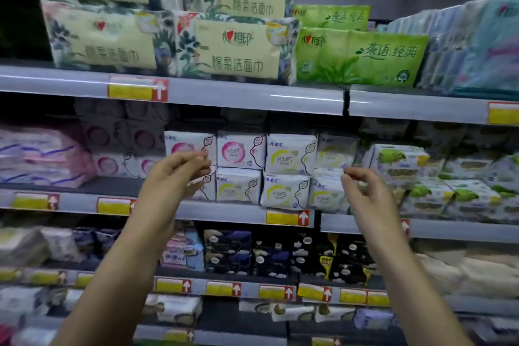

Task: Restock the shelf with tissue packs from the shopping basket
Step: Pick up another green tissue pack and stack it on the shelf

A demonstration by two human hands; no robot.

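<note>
Cream and floral tissue packs [233, 50] are stacked two high on the top shelf [224, 94], with green tissue packs [359, 57] to their right. My left hand [174, 174] and my right hand [365, 191] are raised side by side in front of the second shelf, below the top one. Both hold nothing; the fingers are loosely curled and apart. The shopping basket is out of view.
White ABC pad packs [289, 154] fill the second shelf behind my hands, pink packs [42, 154] at left, green-printed packs [407, 160] at right. Dark packs [275, 255] sit on the third shelf. Blue-wrapped packs [477, 45] stand at top right.
</note>
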